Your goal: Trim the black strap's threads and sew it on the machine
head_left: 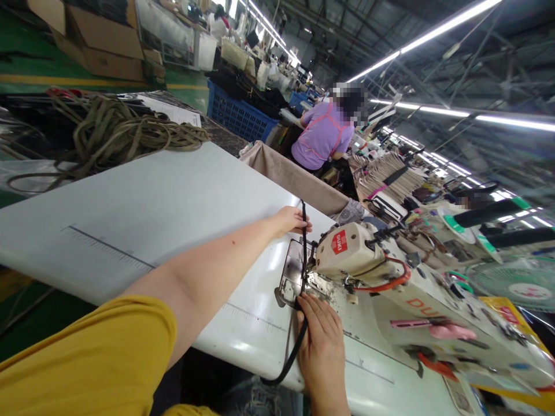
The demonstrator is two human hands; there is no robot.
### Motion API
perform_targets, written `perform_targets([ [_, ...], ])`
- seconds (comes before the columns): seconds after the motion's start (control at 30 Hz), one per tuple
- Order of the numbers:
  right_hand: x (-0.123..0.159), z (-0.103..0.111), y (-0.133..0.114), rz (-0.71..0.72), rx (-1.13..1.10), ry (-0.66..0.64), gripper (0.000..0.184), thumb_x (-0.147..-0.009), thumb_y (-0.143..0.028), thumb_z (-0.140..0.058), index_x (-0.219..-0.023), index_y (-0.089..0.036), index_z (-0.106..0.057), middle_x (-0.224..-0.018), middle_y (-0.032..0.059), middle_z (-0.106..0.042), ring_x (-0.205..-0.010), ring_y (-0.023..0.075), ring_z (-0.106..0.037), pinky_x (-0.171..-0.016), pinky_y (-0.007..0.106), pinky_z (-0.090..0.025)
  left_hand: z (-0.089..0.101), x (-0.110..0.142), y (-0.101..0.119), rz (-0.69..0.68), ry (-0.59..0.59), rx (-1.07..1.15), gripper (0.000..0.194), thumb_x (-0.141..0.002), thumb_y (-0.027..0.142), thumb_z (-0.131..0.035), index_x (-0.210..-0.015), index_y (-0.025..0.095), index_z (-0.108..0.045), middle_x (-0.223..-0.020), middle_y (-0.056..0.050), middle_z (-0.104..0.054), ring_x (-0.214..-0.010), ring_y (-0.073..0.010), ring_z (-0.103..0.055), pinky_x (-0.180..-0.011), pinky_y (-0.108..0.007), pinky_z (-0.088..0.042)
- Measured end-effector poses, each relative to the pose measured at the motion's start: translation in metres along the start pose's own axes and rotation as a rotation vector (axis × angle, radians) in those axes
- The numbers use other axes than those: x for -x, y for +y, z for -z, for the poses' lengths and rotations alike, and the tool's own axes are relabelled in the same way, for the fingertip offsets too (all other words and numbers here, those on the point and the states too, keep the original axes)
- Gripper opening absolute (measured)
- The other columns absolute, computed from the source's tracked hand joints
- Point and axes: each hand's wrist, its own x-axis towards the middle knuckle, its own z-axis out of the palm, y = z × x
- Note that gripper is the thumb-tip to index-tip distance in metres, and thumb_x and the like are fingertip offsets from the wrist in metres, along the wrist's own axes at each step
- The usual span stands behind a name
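Observation:
A narrow black strap (291, 357) runs under the needle area of a white sewing machine (342, 248) and hangs over the table's front edge. Behind the needle, my left hand (291, 221) pinches the strap's far end between thumb and fingers. In front of the needle, my right hand (321, 329) lies over the strap, fingers together, with the strap passing beneath the fingertips and thumb. The metal needle plate (292, 268) shows to the left of the strap. The machine's head partly hides the stitching point.
A heap of olive-brown straps (117, 127) lies at the white table's (182, 196) far left. A beige fabric bin (295, 179) borders the far edge. Beyond are a blue crate (238, 112) and a person in a purple top (323, 136). A fan (515, 283) stands at right.

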Motion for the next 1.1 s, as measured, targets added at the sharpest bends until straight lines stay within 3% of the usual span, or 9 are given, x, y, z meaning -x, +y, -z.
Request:
perform_targets([
  [0.3, 0.0, 0.0, 0.0, 0.001, 0.001, 0.004, 0.031, -0.108, -0.028, -0.051, -0.132, -0.021, -0.068, -0.129, 0.0104, -0.075, -0.122, 0.0265, -0.068, -0.109, 0.048, -0.047, 0.012, -0.003, 0.012, -0.078, 0.072, 0.032, 0.016, -0.088, -0.002, -0.071, -0.09, 0.011, -0.062, -0.08, -0.006, -0.076, -0.073, -0.0145, -0.075, -0.096, -0.042, -0.06],
  [0.47, -0.001, 0.001, -0.001, 0.006, 0.003, 0.013, 0.03, -0.108, -0.028, -0.051, -0.131, -0.02, -0.068, -0.127, 0.0101, -0.076, -0.121, 0.0257, -0.069, -0.109, 0.047, -0.046, 0.003, -0.002, 0.007, -0.036, 0.051, 0.01, 0.011, -0.096, 0.007, -0.064, -0.089, 0.014, -0.059, -0.086, -0.007, -0.076, -0.081, -0.0141, -0.076, -0.091, -0.034, -0.06],
  [0.77, 0.0, 0.002, -0.001, -0.004, 0.005, -0.016, 0.031, -0.108, -0.028, -0.051, -0.133, -0.02, -0.068, -0.129, 0.0101, -0.075, -0.124, 0.026, -0.067, -0.109, 0.047, -0.047, -0.027, 0.001, -0.036, 0.191, -0.122, -0.177, 0.025, -0.066, -0.002, -0.083, -0.078, 0.014, -0.068, -0.067, -0.005, -0.073, -0.068, -0.0214, -0.074, -0.072, -0.034, -0.062],
  [0.93, -0.001, 0.002, -0.001, 0.01, 0.008, -0.005, 0.03, -0.109, -0.027, -0.05, -0.132, -0.019, -0.067, -0.129, 0.0098, -0.075, -0.124, 0.0253, -0.067, -0.11, 0.046, -0.045, -0.023, 0.001, -0.038, 0.159, -0.136, -0.18, 0.03, -0.061, -0.004, -0.085, -0.079, 0.013, -0.068, -0.064, -0.004, -0.072, -0.064, -0.0229, -0.074, -0.072, -0.039, -0.064],
  [1.1, -0.001, 0.001, -0.001, 0.004, 0.003, 0.002, 0.03, -0.109, -0.028, -0.05, -0.132, -0.02, -0.068, -0.129, 0.0096, -0.075, -0.124, 0.0253, -0.067, -0.11, 0.046, -0.045, -0.011, -0.005, -0.028, 0.095, -0.099, -0.133, 0.033, -0.064, -0.004, -0.087, -0.083, 0.012, -0.066, -0.073, -0.006, -0.076, -0.068, -0.0207, -0.075, -0.074, -0.036, -0.065],
])
